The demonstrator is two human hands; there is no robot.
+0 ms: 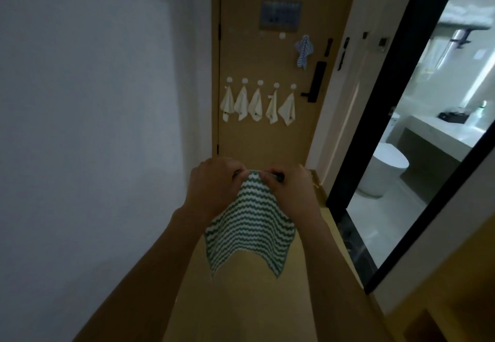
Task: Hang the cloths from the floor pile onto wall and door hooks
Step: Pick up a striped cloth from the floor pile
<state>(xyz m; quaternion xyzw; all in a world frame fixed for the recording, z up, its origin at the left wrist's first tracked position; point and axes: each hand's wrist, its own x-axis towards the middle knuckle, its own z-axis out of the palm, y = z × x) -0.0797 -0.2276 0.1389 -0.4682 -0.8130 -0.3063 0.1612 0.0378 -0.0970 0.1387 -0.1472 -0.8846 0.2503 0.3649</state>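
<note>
Two hands are seen in the lower middle of the frame, and one cloth is held between them. Five white cloths (pixel 257 106) are hung in a row on five round white hooks (pixel 260 82) at the middle of the wooden door (pixel 267 140), one cloth to each hook. One blue striped cloth (pixel 304 50) is hung higher, toward the door's right side, beside the black door handle (pixel 316 82). At least two further round hooks are made out under a blue notice (pixel 280 15) in the upper middle of the frame.

The green-and-white cloth (pixel 249 224) is patterned in wavy horizontal stripes with a green edge. It is gathered at its top and spread out below, ending in two pointed lower corners. Its top edge is pinched by the curled fingers of the left hand (pixel 214 183) and of the right hand (pixel 290 189), which are held close together in front of the door's foot.

The floor pile is not shown. The writing on the notice is too blurred to be read. The cloth's hanging loop, if any, is hidden by the fingers. The bathroom at the right is cut off by a black frame (pixel 375 127).
</note>
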